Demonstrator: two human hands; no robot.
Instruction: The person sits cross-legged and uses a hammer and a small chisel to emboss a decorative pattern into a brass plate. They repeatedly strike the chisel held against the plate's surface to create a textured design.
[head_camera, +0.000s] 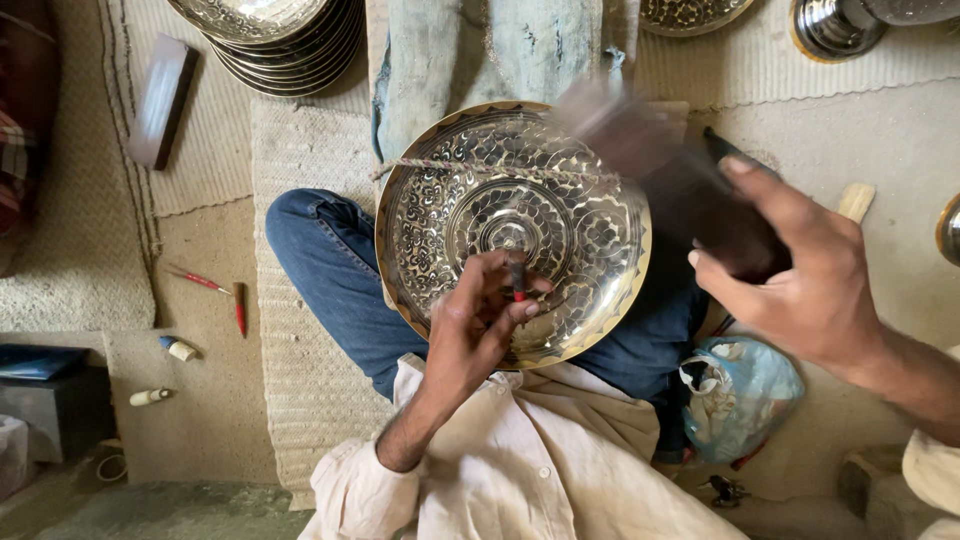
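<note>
Gleaming under daylight, the round brass plate (513, 232) rests tilted on the person's lap over blue denim, its face densely chased with scale-like petals ringing a raised centre, and a twisted cord crosses its upper part. The left hand (478, 325) pinches a thin dark punch (518, 277) upright against the metal, fingers curled closed around it. The right hand (800, 275) grips a dark wooden mallet (665, 165), blurred. More embossed plates (285, 40) sit stacked on woven matting (300, 400), and a crumpled blue bag (740, 395) lies beside the knee.
</note>
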